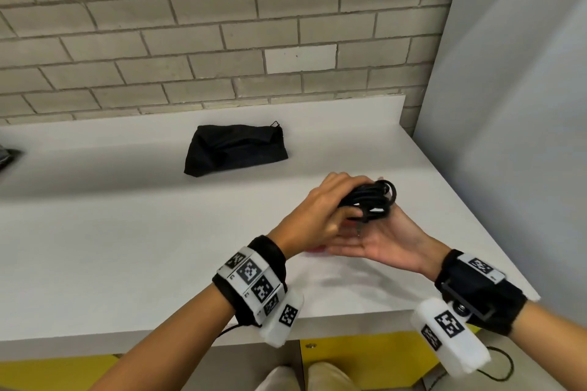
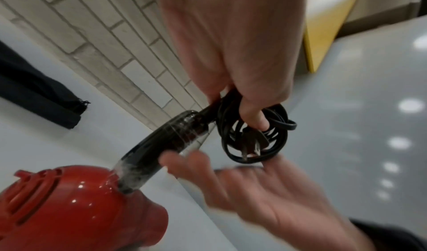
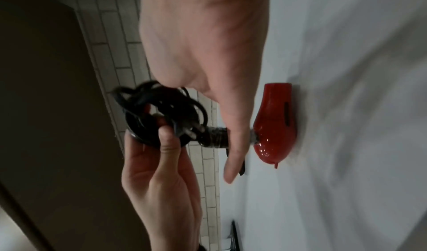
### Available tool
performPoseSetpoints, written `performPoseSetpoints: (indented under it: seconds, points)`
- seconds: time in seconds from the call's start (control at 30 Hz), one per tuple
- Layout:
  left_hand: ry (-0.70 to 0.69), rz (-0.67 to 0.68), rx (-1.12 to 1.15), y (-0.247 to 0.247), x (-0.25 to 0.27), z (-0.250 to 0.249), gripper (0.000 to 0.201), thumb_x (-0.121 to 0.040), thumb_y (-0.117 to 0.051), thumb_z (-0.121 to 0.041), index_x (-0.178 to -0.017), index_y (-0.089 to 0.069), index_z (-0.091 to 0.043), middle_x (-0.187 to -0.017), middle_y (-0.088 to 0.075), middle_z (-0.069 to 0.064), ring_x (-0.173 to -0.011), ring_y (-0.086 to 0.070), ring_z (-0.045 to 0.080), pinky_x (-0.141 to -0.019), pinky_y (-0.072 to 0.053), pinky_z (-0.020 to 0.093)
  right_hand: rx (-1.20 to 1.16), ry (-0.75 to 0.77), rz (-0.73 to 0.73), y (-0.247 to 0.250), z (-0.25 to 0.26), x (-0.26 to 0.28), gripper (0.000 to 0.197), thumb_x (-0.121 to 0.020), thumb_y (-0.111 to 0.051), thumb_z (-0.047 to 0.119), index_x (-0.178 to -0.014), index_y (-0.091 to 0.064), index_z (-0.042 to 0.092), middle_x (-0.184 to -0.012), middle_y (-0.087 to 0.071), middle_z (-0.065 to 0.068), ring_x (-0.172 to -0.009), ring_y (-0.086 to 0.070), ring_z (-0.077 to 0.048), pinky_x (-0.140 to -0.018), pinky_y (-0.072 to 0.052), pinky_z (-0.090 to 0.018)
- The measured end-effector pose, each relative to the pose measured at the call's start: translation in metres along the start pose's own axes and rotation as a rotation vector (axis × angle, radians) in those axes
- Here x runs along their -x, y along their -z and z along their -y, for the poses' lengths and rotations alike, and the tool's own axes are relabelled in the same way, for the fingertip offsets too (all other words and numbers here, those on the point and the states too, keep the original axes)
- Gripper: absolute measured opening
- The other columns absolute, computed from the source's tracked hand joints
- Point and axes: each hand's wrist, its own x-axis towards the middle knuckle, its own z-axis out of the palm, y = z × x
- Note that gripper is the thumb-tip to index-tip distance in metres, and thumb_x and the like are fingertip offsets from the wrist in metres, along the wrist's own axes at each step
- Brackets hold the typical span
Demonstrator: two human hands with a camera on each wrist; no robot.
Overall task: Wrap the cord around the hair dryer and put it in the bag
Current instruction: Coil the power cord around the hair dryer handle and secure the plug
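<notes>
The red hair dryer (image 2: 69, 209) lies on the white table (image 1: 127, 232), its black handle (image 2: 159, 150) sticking up. The black cord (image 1: 378, 197) is coiled in loops at the handle's end, with the plug (image 2: 249, 145) inside the coils. My left hand (image 1: 320, 203) grips the handle end and the coils from above. Under the bundle my right hand (image 1: 374, 241) lies palm up with straight fingers, holding nothing. In the head view the hands hide most of the dryer. The black bag (image 1: 235, 149) lies flat farther back on the table, apart from both hands.
A brick wall (image 1: 222, 25) rises behind a raised ledge at the table's back. A grey panel (image 1: 508, 105) borders the table on the right. The table's front edge is close to my wrists. A dark object (image 1: 6, 155) peeks in at the far left.
</notes>
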Motion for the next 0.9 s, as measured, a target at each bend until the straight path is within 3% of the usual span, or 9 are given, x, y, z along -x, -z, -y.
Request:
performPoseSetpoints:
  seconds: [0.13, 0.23, 0.3, 0.37, 0.5, 0.63, 0.7, 0.8, 0.9]
  points:
    - [-0.039, 0.096, 0.009, -0.004, 0.009, 0.000, 0.041, -0.086, -0.060, 0.002, -0.124, -0.054, -0.010, -0.109, -0.053, 0.007, -0.103, -0.042, 0.010, -0.090, -0.035, 0.011, 0.037, 0.066, -0.076, 0.002, 0.010, -0.001, 0.064, -0.088, -0.039, 0.061, -0.096, -0.071, 0.006, -0.091, -0.070, -0.019, -0.088, -0.068, -0.033, -0.097, -0.044, -0.058]
    - [0.039, 0.151, 0.079, -0.011, 0.012, 0.012, 0.036, -0.082, -0.070, -0.009, -0.116, -0.057, -0.013, -0.118, -0.039, 0.006, -0.109, -0.044, 0.011, -0.096, -0.042, 0.019, 0.220, 0.063, -0.071, 0.014, 0.020, -0.003, 0.039, -0.090, -0.045, 0.033, -0.089, -0.074, 0.006, -0.092, -0.070, -0.017, -0.089, -0.069, -0.028, -0.087, -0.049, -0.048]
    - [0.131, 0.217, 0.101, -0.022, 0.011, 0.019, 0.042, -0.078, -0.075, -0.009, -0.112, -0.052, -0.011, -0.118, -0.035, 0.003, -0.107, -0.044, 0.014, -0.096, -0.043, 0.022, 0.347, 0.041, -0.109, 0.024, 0.025, -0.007, 0.026, -0.079, -0.057, 0.020, -0.092, -0.074, 0.005, -0.097, -0.069, -0.017, -0.091, -0.068, -0.026, -0.086, -0.049, -0.042]
    - [0.191, 0.246, 0.026, -0.037, 0.008, 0.025, 0.053, -0.073, -0.079, -0.008, -0.113, -0.045, -0.008, -0.118, -0.034, 0.004, -0.107, -0.039, 0.015, -0.095, -0.041, 0.021, 0.434, 0.007, -0.142, 0.038, 0.029, -0.014, 0.037, -0.075, -0.063, 0.016, -0.109, -0.067, 0.001, -0.104, -0.068, -0.017, -0.098, -0.065, -0.026, -0.095, -0.044, -0.041]
    - [0.277, 0.219, -0.131, -0.065, 0.002, 0.039, 0.066, -0.071, -0.082, -0.019, -0.122, -0.041, -0.006, -0.126, -0.034, 0.011, -0.111, -0.031, 0.020, -0.099, -0.038, 0.031, 0.499, 0.033, -0.203, 0.063, 0.035, -0.021, 0.030, -0.092, -0.044, 0.009, -0.113, -0.065, 0.003, -0.112, -0.068, -0.016, -0.105, -0.065, -0.025, -0.081, -0.054, -0.032]
    - [0.441, 0.319, -0.107, -0.076, -0.004, 0.050, 0.073, -0.081, -0.073, -0.022, -0.140, -0.034, -0.003, -0.145, -0.029, 0.018, -0.136, -0.023, 0.032, -0.112, -0.027, 0.041, 0.572, 0.088, -0.297, 0.091, 0.036, -0.023, 0.032, -0.095, -0.039, 0.003, -0.116, -0.062, -0.001, -0.120, -0.065, -0.018, -0.116, -0.059, -0.029, -0.096, -0.048, -0.039]
    - [0.460, 0.365, -0.108, -0.081, -0.007, 0.054, 0.063, -0.085, -0.068, -0.019, -0.138, -0.040, 0.000, -0.151, -0.023, 0.020, -0.141, -0.015, 0.032, -0.114, -0.023, 0.041, 0.634, 0.105, -0.316, 0.099, 0.034, -0.023, 0.032, -0.096, -0.038, 0.003, -0.117, -0.062, 0.000, -0.120, -0.065, -0.018, -0.115, -0.060, -0.027, -0.097, -0.048, -0.036]
    - [0.447, 0.372, -0.130, -0.085, -0.009, 0.062, 0.052, -0.083, -0.070, -0.016, -0.129, -0.052, 0.000, -0.147, -0.031, 0.020, -0.137, -0.021, 0.034, -0.112, -0.022, 0.038, 0.750, 0.121, -0.328, 0.103, 0.028, -0.024, 0.031, -0.098, -0.038, 0.005, -0.116, -0.063, 0.004, -0.120, -0.065, -0.016, -0.114, -0.060, -0.025, -0.097, -0.047, -0.031]
    - [0.422, 0.373, -0.138, -0.087, -0.009, 0.069, 0.048, -0.082, -0.071, -0.016, -0.125, -0.057, -0.001, -0.143, -0.037, 0.018, -0.132, -0.025, 0.034, -0.110, -0.022, 0.035, 0.979, 0.147, -0.331, 0.106, 0.026, -0.023, 0.030, -0.099, -0.039, 0.008, -0.114, -0.064, 0.012, -0.118, -0.066, -0.008, -0.114, -0.059, -0.017, -0.092, -0.046, -0.017]
